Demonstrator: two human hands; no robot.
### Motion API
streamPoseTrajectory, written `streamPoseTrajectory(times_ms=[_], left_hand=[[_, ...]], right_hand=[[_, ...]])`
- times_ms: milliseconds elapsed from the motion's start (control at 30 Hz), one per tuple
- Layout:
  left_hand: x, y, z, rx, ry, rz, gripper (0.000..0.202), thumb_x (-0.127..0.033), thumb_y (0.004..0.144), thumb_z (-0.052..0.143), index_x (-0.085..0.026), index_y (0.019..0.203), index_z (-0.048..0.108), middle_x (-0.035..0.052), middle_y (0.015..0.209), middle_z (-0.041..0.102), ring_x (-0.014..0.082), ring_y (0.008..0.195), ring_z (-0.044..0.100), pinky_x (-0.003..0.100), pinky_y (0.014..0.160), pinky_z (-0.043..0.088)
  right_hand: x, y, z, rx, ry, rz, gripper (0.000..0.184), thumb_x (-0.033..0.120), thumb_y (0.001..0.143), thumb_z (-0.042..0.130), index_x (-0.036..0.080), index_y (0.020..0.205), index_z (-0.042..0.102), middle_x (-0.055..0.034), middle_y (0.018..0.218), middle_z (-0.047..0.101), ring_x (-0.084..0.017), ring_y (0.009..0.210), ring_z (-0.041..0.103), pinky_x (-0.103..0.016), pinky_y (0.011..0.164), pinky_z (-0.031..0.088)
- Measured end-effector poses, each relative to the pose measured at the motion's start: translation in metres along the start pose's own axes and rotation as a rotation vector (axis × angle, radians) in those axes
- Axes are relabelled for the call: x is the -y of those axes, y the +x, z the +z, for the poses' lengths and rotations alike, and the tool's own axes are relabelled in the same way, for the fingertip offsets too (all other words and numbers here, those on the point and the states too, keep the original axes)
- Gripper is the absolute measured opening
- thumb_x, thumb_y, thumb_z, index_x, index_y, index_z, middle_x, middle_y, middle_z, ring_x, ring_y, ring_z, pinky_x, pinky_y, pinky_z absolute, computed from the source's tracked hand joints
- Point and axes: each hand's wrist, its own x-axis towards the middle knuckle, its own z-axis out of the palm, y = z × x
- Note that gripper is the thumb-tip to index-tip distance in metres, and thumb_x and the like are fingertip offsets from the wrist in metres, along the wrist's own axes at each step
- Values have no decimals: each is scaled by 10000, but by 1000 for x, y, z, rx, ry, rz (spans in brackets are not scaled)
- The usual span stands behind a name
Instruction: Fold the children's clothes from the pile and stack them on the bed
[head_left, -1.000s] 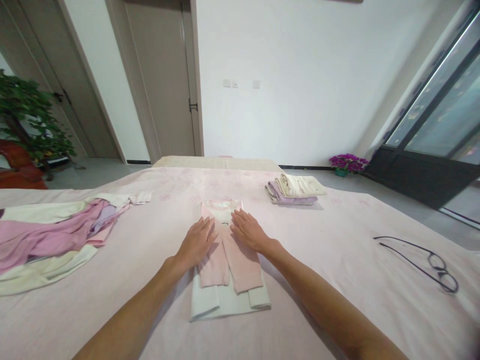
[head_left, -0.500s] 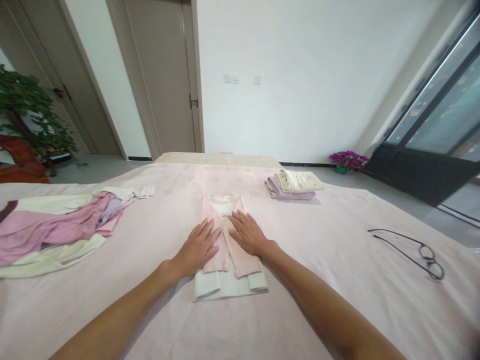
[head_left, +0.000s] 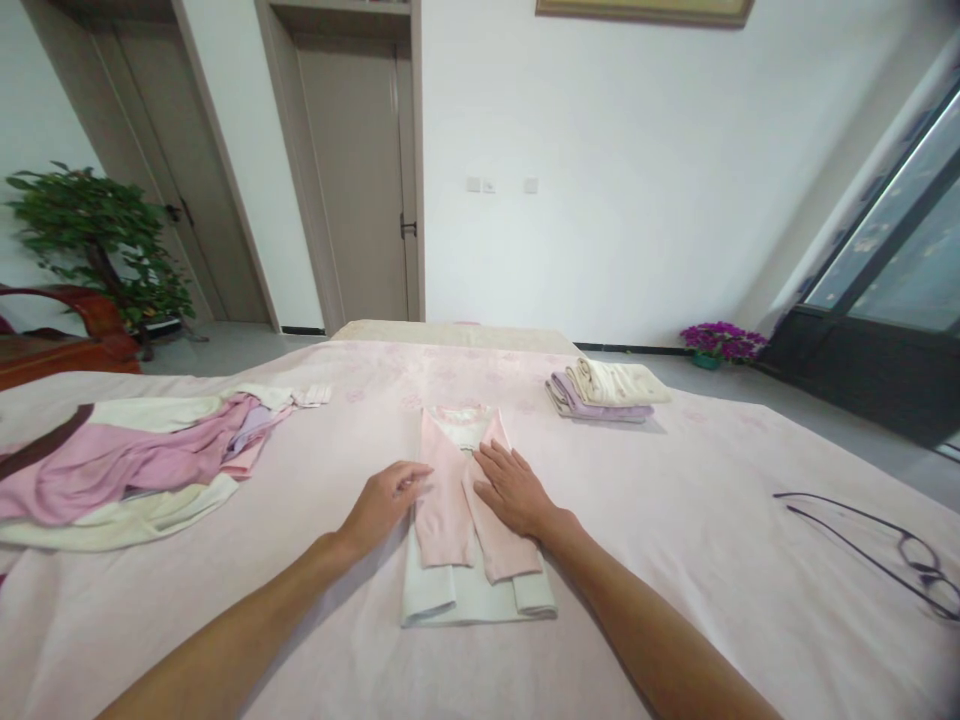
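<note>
A small pink and white garment [head_left: 450,520] lies folded lengthwise on the pink bed sheet [head_left: 660,560], its pink sleeves laid down over the white body. My right hand [head_left: 514,488] rests flat on the right side of it, fingers stretched out. At the garment's left edge, my left hand [head_left: 384,500] has its fingers curled and its fingertips touching the cloth; whether it grips the edge is unclear.
A heap of loose pink, cream and lilac clothes [head_left: 120,470] lies at the left. Two folded garments, cream on lilac [head_left: 607,392], are stacked at the far right. A black cord with spectacles [head_left: 892,555] lies near the right edge. Doors, a plant and potted flowers stand beyond the bed.
My left hand has slid off the garment's top to its left edge and curled its fingers. The right hand stays flat on the cloth. The head has tilted up a little.
</note>
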Motion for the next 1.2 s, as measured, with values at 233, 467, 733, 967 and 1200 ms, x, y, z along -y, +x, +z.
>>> streamPoseTrajectory(times_ms=[233,467,733,967,1200], left_hand=[[40,108,-1,-234,3,-312,392,-253,871,512,-156,1241,597,75,1133,715,163,972,687,233,805,527],[55,164,13,-245,178,-484,523,-325,785,640,-132,1265,563,112,1060,727,206,856,699,258,702,507],[64,171,23,-219,382,-404,440,-273,833,555,-233,1272,568,37,1036,730,190,945,678,250,750,488],[44,162,34,-234,641,-225,430,-225,869,467,-227,1287,572,113,1254,619,278,1186,548,406,1011,383],[44,142,48,-132,779,-191,544,-406,924,392,-120,1377,488,177,1457,467,350,1382,346,509,1112,244]], right_hand=[[-3,0,-2,-10,44,-2,546,470,983,348,251,1482,385,-53,1551,345,-227,1461,217,-455,1182,167],[-3,0,-5,-24,65,10,553,477,967,385,275,1483,382,-32,1547,353,-232,1455,229,-442,1180,182],[-2,0,-8,-29,89,22,553,458,955,419,266,1473,399,-48,1533,377,-250,1450,239,-465,1179,185],[-12,-1,2,-287,302,11,417,351,928,488,231,1319,571,-85,1426,512,-255,1350,412,-461,1129,316],[-43,17,17,-554,719,447,346,250,816,508,200,1129,648,-76,1091,680,-198,917,644,-342,823,536]])
